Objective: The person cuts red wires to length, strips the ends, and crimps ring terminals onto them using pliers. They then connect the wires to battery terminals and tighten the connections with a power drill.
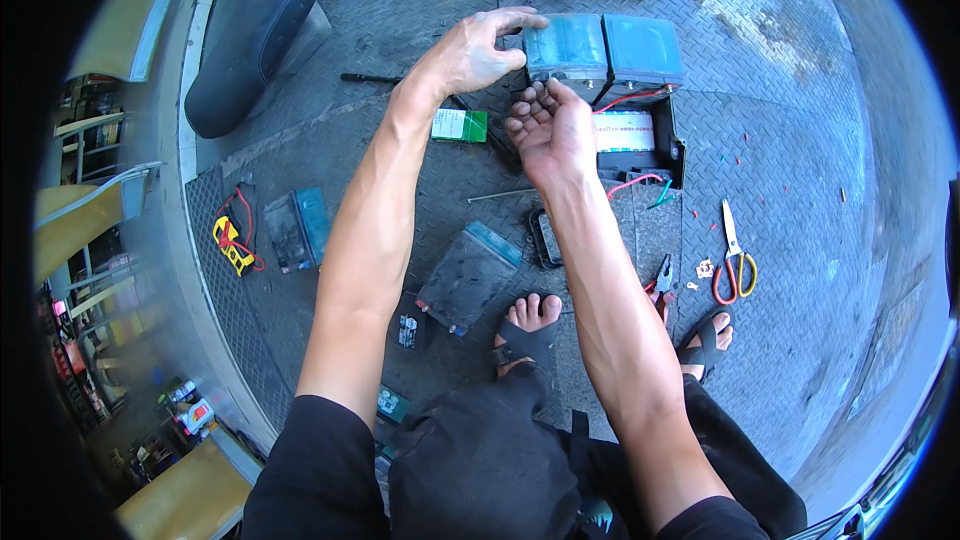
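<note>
Head camera: the left hand (492, 52) spreads, unclenched, at the corner of a blue-topped battery (567, 43) standing beside a second battery (643, 45); the right hand (553, 132) curls at its near edge, any grip hidden. Best steady it, keeping the red wire (628, 98) clear.

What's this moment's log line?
left hand: at left blue-topped battery of far pair | right hand: near same battery, grip unclear | scissors: on floor

Two batteries (645, 45) are sitting side by side at the far end of an open case (678, 152), scissors (733, 246) are lying right of pliers (664, 276), a seat (258, 35) is resting beyond a meter (230, 244)
</note>
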Motion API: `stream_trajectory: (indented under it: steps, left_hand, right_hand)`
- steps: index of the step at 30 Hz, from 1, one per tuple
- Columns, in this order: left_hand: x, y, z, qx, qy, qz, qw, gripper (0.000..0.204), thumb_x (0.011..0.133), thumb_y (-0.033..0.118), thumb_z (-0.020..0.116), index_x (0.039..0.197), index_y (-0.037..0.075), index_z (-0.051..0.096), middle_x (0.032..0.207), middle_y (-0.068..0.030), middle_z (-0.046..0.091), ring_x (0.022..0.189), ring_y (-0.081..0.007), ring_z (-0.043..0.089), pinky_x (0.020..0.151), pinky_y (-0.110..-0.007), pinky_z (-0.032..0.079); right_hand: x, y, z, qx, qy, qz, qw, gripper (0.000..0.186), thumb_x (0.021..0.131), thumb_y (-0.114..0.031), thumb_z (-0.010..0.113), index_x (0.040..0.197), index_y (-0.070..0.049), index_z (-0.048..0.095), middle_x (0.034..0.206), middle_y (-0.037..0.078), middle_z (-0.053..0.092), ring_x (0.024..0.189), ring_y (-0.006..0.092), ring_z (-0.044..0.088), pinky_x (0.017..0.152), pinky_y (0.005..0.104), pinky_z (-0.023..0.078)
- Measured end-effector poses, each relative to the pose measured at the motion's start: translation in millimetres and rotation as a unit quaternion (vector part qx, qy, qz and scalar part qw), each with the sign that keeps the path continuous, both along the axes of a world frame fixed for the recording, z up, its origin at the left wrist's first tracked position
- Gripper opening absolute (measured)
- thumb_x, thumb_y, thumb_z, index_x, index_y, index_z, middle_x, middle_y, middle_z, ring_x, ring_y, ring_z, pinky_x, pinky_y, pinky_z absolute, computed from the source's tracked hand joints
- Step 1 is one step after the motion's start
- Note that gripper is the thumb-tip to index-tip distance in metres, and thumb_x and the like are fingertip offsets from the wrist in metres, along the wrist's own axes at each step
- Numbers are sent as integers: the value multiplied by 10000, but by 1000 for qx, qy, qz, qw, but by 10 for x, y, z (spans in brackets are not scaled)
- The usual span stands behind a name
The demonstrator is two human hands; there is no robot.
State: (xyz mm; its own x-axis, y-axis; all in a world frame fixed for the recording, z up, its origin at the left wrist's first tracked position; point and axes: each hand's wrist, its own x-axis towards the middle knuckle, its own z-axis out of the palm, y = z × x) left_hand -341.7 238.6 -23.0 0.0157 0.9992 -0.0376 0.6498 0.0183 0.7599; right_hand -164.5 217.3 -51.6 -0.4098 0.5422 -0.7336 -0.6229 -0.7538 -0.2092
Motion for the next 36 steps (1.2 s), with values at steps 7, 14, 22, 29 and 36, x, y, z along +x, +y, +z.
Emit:
stream_trajectory:
  steps: [7, 14, 22, 29, 36]
  left_hand:
    - [83, -50, 0, 17, 71, 29, 997, 576, 878, 131, 631, 1444, 153, 732, 1623, -111, 594, 1421, -336, 630, 1205, -420, 497]
    - [105, -77, -116, 26, 9, 29, 999, 595, 893, 44, 579, 1471, 110, 705, 1682, -157, 518, 1462, -321, 592, 1214, -410, 483]
    - [106, -76, -221, 16, -90, 47, 995, 605, 884, 19, 568, 1466, 103, 710, 1667, -132, 544, 1424, -344, 628, 1198, -409, 499]
    - [145, -82, -191, 2, -130, 57, 990, 591, 904, -19, 562, 1474, 66, 697, 1677, -151, 522, 1423, -355, 622, 1194, -402, 503]
    - [181, -97, -149, 4, -136, 69, 988, 595, 889, -31, 562, 1464, 43, 696, 1674, -167, 520, 1424, -318, 625, 1183, -388, 519]
  right_hand:
    - [-88, -135, -25, -7, 44, -42, 998, 280, 1155, -313, 527, 1047, -74, 627, 896, 52, 616, 776, 212, 569, 692, 371, 472]
    - [-172, -111, -32, -40, 43, -84, 995, 304, 1181, -317, 451, 1007, -98, 568, 895, 53, 611, 767, 193, 533, 666, 367, 446]
    - [-217, -152, 28, -74, 91, -105, 987, 359, 1167, -388, 447, 977, -114, 581, 838, 48, 621, 712, 205, 560, 628, 369, 458]
    - [-173, -155, 33, -58, 94, -96, 989, 315, 1150, -371, 510, 991, -111, 590, 846, 45, 632, 730, 203, 571, 640, 373, 468]
    - [-160, -99, 73, -66, 85, -109, 988, 211, 1113, -263, 555, 968, -110, 566, 840, 51, 592, 718, 198, 539, 620, 353, 449]
